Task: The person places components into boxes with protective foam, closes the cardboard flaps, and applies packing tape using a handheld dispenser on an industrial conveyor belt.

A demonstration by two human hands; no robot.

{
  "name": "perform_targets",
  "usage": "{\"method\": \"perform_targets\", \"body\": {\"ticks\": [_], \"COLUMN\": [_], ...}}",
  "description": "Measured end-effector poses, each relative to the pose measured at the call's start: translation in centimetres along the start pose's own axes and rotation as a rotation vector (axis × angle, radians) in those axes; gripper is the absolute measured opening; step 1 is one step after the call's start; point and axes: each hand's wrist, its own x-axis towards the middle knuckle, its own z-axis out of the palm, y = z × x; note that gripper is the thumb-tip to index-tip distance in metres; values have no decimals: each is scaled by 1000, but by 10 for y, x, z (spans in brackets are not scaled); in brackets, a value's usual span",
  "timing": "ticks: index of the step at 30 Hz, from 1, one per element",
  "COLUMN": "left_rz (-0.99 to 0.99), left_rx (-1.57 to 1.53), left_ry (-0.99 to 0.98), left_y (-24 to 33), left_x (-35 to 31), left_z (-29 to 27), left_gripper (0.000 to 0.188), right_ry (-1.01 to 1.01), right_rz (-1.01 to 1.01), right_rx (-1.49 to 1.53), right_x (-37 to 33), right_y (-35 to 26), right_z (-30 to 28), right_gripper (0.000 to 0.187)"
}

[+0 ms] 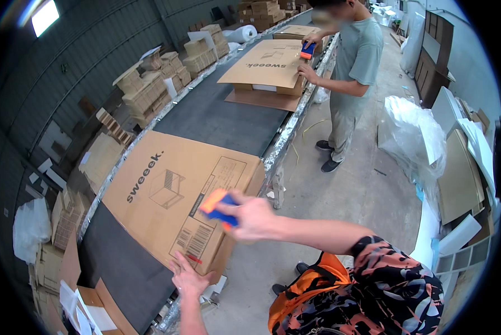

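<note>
A large flat brown cardboard carton [144, 218] lies on the dark belt in front of me, with a furniture line drawing and a printed label on top. My left hand [190, 276] rests at the carton's near corner, fingers spread on its top edge and thumb apart on the side. Closed around a blue and orange tape dispenser [220, 209], my right hand [253, 216] is over the label at the carton's right edge. Both the hand and the dispenser are blurred by motion. Whether tape runs from the dispenser is too smeared to tell.
Farther up the conveyor belt [206, 114], a co-worker [353, 72] holds a similar blue and orange dispenser [308, 50] at another carton [264, 61] with its flap raised. Carton stacks [144, 97] line the left side. Plastic-wrapped goods [409, 137] and panels [459, 178] stand right.
</note>
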Motion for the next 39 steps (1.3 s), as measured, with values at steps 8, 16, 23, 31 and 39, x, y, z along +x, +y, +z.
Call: {"method": "perform_targets", "body": {"ticks": [8, 16, 23, 31, 39], "left_rz": [85, 338, 684, 692, 652], "left_rx": [-376, -102, 380, 557, 495], "left_ry": [427, 479, 340, -13, -69], "left_y": [2, -13, 9, 30, 32], "left_x": [7, 11, 20, 31, 29], "left_z": [36, 43, 10, -1, -1], "left_gripper": [146, 113, 69, 51, 50], "right_ry": [-778, -934, -832, -729, -528], "right_rz": [-226, -258, -61, -192, 418], "right_rx": [-375, -391, -395, -718, 127], "right_x": [122, 46, -48, -58, -132], "right_y": [-136, -100, -40, -25, 75], "right_z": [99, 67, 63, 148, 147], "right_gripper": [36, 24, 33, 29, 59]}}
